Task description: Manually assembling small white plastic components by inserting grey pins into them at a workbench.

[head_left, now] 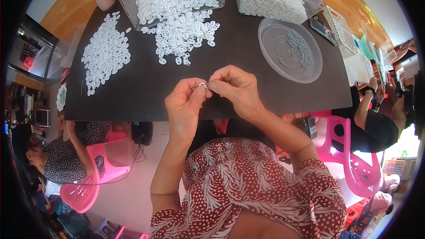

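White piece (pixel 202 85), head view: over the tabletop (pixel 146 93), toward its near edge. Left hand (pixel 183 99) pinches it at the fingertips, so we call that nearer; right hand (pixel 239 90) is just to its right, thumb and finger pinched closed, contents too small for us. Long axis: we can't tell.
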Available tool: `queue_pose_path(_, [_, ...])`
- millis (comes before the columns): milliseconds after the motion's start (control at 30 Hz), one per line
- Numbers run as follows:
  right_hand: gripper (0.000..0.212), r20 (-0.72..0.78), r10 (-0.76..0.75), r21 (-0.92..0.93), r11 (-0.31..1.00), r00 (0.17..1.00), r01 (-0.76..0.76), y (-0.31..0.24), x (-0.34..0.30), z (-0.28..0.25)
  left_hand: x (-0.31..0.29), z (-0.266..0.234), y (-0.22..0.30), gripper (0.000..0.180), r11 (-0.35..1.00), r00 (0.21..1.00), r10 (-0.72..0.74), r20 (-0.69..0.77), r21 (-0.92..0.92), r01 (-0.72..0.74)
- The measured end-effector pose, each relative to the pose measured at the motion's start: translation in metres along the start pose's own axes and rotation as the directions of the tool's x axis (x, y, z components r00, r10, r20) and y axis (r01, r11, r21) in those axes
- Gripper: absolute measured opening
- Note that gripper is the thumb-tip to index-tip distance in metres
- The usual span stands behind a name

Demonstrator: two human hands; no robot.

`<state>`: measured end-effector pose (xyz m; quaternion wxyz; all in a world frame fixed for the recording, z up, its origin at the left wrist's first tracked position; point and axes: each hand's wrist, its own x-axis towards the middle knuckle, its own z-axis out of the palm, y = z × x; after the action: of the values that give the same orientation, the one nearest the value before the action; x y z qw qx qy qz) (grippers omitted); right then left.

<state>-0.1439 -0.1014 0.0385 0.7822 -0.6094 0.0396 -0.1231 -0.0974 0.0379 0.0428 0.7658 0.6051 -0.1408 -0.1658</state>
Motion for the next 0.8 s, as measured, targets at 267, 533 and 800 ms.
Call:
queue_pose_path(267, [0.002,-0.009,-0.019,0.031,0.999,1.000,0.019,0.002,-0.006,0.004,-0.007,0.000,-0.001,0.011,0.999,0.999,0.036,0.002,-0.012,-0.036])
queue_pose_path(533, [0.002,0.008,-0.036,0.008,0.999,0.999,0.036,0.005,-0.007,0.007,-0.012,-0.002,-0.002,0.006,0.999,1.000,0.002,-0.004,-0.053,-0.002])
queue_pose_path(800, [0.001,0.016,-0.139,-0.178,0.974,0.990,0.139,0.011,-0.008,0.012,-0.019,0.002,-0.007,0.006,0.986,0.994,0.087,-0.072,0.146,-0.076])
